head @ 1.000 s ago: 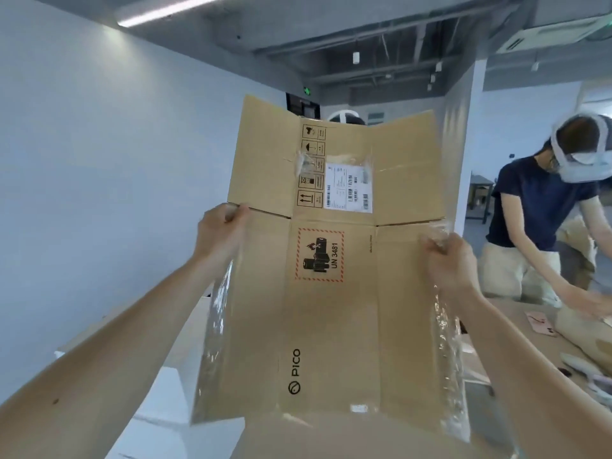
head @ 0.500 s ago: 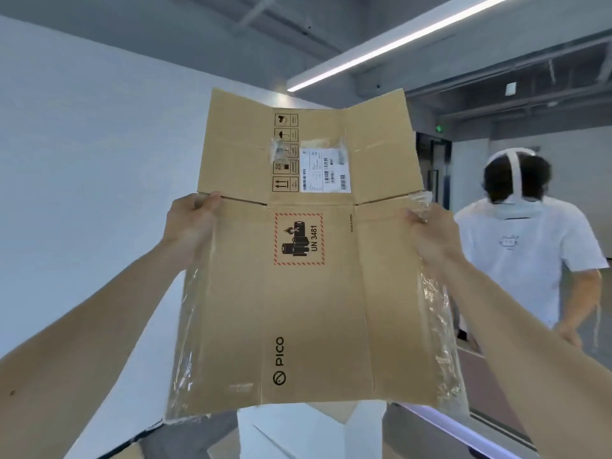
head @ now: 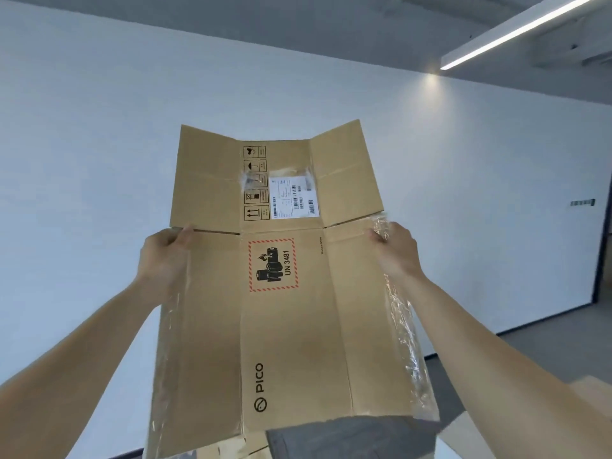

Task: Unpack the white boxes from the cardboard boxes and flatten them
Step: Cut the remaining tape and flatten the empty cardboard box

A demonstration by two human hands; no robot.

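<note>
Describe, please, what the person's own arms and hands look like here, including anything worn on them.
Both forearms are bare as far as the frame shows, with no sleeves in view. The left hand and right hand wear no gloves, and no watch, bracelet or ring is visible. Nothing is marked on them.

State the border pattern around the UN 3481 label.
Red diagonal hatching on the UN 3481 label, head view.

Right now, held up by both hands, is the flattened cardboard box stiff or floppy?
Probably fairly stiff: the flattened cardboard box stays flat between left hand and right hand. Its flaps may swing at creases. Loose clear tape looks floppy.
</note>
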